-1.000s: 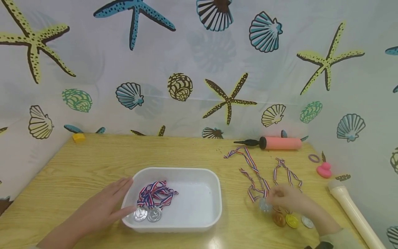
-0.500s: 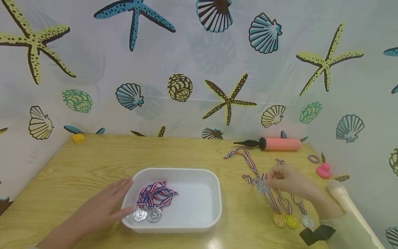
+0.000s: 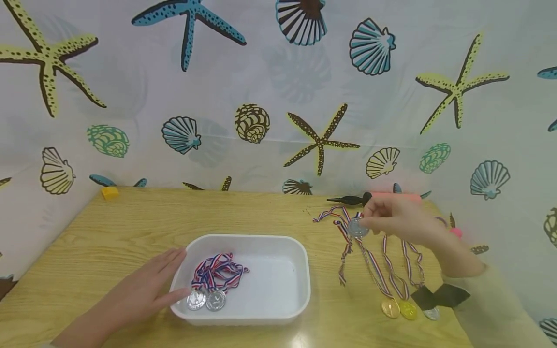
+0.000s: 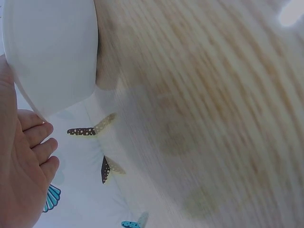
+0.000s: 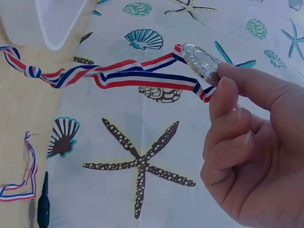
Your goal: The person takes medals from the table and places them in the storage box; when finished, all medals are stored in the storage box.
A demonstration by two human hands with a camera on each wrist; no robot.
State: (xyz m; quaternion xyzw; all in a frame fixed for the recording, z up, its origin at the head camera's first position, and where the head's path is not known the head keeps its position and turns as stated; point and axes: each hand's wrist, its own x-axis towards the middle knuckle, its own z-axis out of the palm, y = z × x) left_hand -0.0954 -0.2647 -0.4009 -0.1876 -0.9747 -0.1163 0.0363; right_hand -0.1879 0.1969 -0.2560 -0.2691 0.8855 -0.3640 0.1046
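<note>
My right hand pinches a silver medal by its rim and holds it above the wooden table; its red, white and blue ribbon trails down to the tabletop. In the right wrist view the silver medal sits between thumb and forefinger, with the ribbon stretching left. My left hand lies flat, fingers straight, against the left side of a white tray. Two silver medals with bunched ribbons lie in the tray. The left wrist view shows the white tray beside my palm.
A bronze medal, a gold medal and another silver one lie on the table below my right wrist, ribbons running up. A pink hand pump rests at the back. A yellow block sits at the far left corner.
My right hand has lifted the silver medal off the table and carried it up and slightly left, its ribbon pulled along. My left hand and the tray have not moved.
</note>
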